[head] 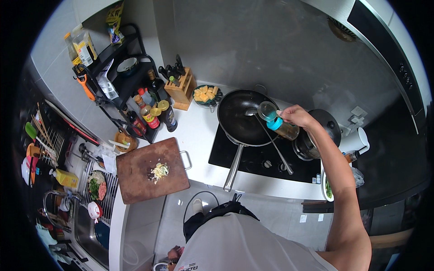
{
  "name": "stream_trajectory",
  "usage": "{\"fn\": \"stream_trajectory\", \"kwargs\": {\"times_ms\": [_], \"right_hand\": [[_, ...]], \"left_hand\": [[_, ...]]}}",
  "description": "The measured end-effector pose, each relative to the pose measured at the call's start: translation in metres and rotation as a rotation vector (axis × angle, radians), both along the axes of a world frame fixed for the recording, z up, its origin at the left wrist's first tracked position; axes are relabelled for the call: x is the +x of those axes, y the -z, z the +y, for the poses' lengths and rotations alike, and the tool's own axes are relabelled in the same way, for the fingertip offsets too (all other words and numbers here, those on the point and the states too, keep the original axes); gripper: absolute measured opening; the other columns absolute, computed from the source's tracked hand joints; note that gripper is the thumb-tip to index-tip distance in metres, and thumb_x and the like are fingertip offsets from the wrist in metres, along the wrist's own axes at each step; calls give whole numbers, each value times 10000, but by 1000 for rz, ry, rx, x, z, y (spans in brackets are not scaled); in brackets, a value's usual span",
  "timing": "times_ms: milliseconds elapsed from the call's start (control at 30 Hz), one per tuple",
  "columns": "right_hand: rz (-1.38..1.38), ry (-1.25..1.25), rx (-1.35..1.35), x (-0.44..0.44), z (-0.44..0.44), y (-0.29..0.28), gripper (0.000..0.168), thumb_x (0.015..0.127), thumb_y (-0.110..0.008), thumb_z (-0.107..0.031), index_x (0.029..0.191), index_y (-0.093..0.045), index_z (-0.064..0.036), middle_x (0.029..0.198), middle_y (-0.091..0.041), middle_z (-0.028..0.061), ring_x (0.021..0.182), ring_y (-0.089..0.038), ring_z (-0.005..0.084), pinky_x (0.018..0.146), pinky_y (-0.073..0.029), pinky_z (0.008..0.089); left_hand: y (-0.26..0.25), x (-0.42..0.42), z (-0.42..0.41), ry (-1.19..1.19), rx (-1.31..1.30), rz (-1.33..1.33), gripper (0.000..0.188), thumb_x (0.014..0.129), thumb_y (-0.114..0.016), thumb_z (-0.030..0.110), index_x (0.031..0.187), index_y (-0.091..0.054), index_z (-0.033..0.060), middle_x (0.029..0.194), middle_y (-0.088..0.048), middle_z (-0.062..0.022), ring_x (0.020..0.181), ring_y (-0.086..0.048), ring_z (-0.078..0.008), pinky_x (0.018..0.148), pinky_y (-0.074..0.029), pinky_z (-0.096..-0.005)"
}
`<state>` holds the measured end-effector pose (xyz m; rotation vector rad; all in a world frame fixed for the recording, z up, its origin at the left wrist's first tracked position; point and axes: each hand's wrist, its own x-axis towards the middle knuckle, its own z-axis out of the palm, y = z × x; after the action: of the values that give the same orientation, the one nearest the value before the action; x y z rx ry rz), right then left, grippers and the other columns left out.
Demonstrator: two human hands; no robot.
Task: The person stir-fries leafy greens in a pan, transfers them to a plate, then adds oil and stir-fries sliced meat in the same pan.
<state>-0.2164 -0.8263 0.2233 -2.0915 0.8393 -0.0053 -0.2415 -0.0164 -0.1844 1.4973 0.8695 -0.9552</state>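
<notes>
My right hand (295, 116) is closed on a clear jar with a teal collar (284, 129), which tilts beside the right rim of a black wok (237, 118). A clear round cap or cup (267, 110) is at its mouth; how they join is unclear. A metal ladle (274, 145) lies across the wok's rim, its bowl inside. What looks like my left hand (174, 253) is low by my side, partly hidden; its grip is unclear. Chopped pale pieces, perhaps garlic (160, 171), lie on a wooden cutting board (135, 179).
A lidded dark pot (322, 127) stands right of the wok on the black cooktop (249, 161). A bowl of yellow chunks (205, 95), a knife block (181, 89) and sauce bottles (149, 115) stand behind. The sink (86, 223) and a plate of meat and greens (97, 185) are left.
</notes>
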Motion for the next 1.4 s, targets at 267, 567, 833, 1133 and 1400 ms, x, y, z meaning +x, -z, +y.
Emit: {"fn": "stream_trajectory", "kwargs": {"times_ms": [267, 567, 833, 1133, 1400], "right_hand": [[32, -15, -15, 15, -3, 3, 545, 969, -780, -438, 596, -602, -83, 577, -457, -51, 569, -363, 82, 549, -326, 300], [117, -69, -203, 36, 0, 6, 462, 943, -793, -403, 649, -682, -64, 609, -564, 8, 623, -480, 123, 611, -420, 331], [230, -68, -342, 58, -1, 10, 485, 910, -799, -478, 662, -713, -71, 651, -650, 79, 656, -591, 194, 688, -502, 377], [201, -76, -379, 73, 1, 12, 493, 921, -796, -482, 680, -710, -60, 654, -638, 66, 658, -574, 175, 670, -492, 369], [276, -72, -433, 98, 1, 10, 491, 902, -756, -565, 736, -734, -104, 771, -716, 86, 788, -672, 240, 766, -528, 397]], "left_hand": [[7, -12, 11, 133, 67, -34, 252, 1046, -587, 221, 1187, -637, 18, 1012, -759, -197, 855, -745, -308, 747, -625, -448], [6, 3, -4, 180, 58, -89, 267, 1040, -600, 233, 1193, -645, 19, 1018, -763, -188, 867, -747, -301, 760, -621, -439], [10, -8, -1, 189, 74, -74, 280, 1034, -612, 243, 1199, -652, 21, 1024, -767, -181, 878, -749, -294, 771, -617, -431], [13, -17, 1, 195, 71, -67, 295, 1027, -625, 255, 1206, -660, 22, 1030, -772, -172, 891, -751, -287, 783, -613, -421], [14, -14, 3, 210, 85, -72, 309, 1021, -636, 265, 1212, -667, 24, 1036, -776, -165, 902, -752, -281, 794, -609, -413]]}}
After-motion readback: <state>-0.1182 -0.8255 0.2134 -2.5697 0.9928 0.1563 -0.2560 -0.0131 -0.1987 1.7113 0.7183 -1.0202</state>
